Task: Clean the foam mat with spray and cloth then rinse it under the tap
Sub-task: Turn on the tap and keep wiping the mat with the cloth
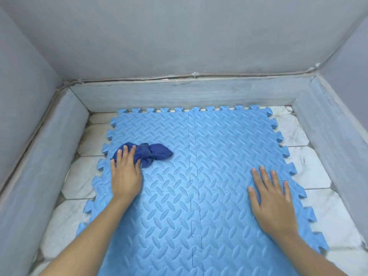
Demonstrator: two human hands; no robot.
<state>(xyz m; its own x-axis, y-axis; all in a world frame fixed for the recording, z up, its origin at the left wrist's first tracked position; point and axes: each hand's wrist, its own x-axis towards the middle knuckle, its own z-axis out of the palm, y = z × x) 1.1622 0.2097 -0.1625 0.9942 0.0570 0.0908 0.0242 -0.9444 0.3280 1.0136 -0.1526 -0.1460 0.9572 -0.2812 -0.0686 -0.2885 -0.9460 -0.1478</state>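
The left grip (pixel 125 174) presses flat, fingers straight, on a crumpled dark-blue cloth (pixel 148 153). The right grip (pixel 271 198) lies spread on the light-blue foam mat (pixel 179 206), embossed, jigsaw-edged, beneath both, over white marbled floor tiles (pixel 316 172).

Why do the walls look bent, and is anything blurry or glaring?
Head view: the wide lens bows the walls and ledge outward; light is soft and even, without glare or hard shadows; the foam mat and cloth are fairly sharp, the forearms slightly soft near the bottom edge.
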